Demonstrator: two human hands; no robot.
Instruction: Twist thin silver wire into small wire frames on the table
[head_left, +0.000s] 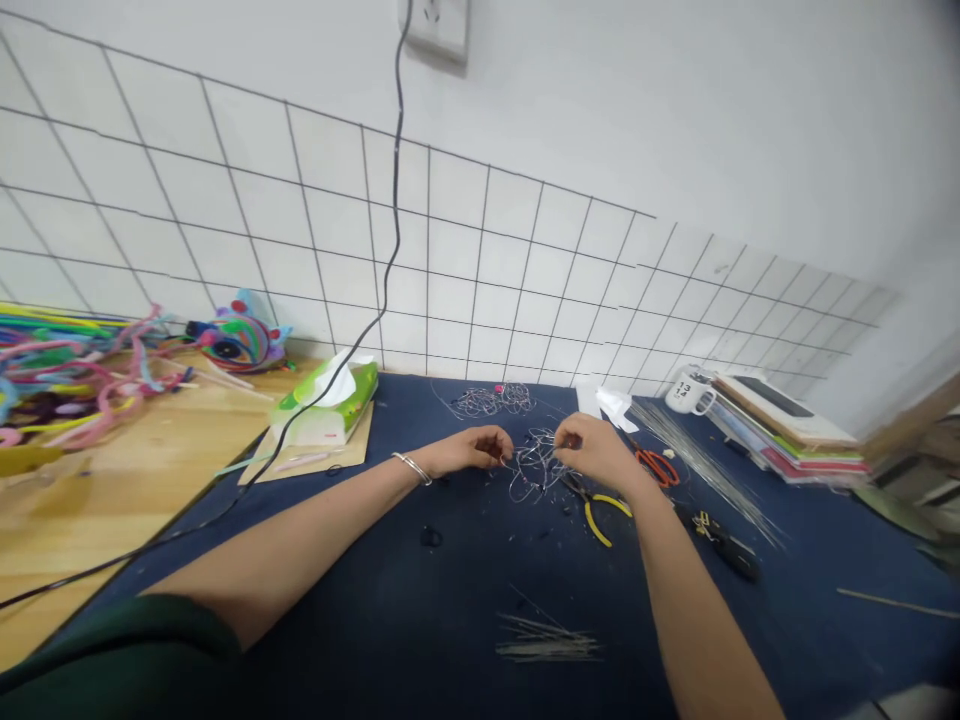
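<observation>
A tangle of thin bent wire [538, 462] lies on the dark blue cloth [375, 620]. At its left edge is my left hand [480, 449], fingers curled and pinched on thin wire, with a silver bangle on the wrist. My right hand [589, 443] pinches at the upper right side of the tangle, its fingertips closed on a strand of wire. Pliers with yellow handles [598, 520] lie just below my right hand. Another heap of looped wire [491, 400] sits farther back, near the wall. Short straight wires [547, 640] are bundled nearer to me.
Orange-handled scissors [660, 468], a black tool [724, 545] and long wires [705, 465] lie to the right, before a white mug [690, 393] and stacked books [787, 425]. Leftward are a tissue pack [330, 400], colourful pipe cleaners [90, 380] and a hanging black cable [396, 200].
</observation>
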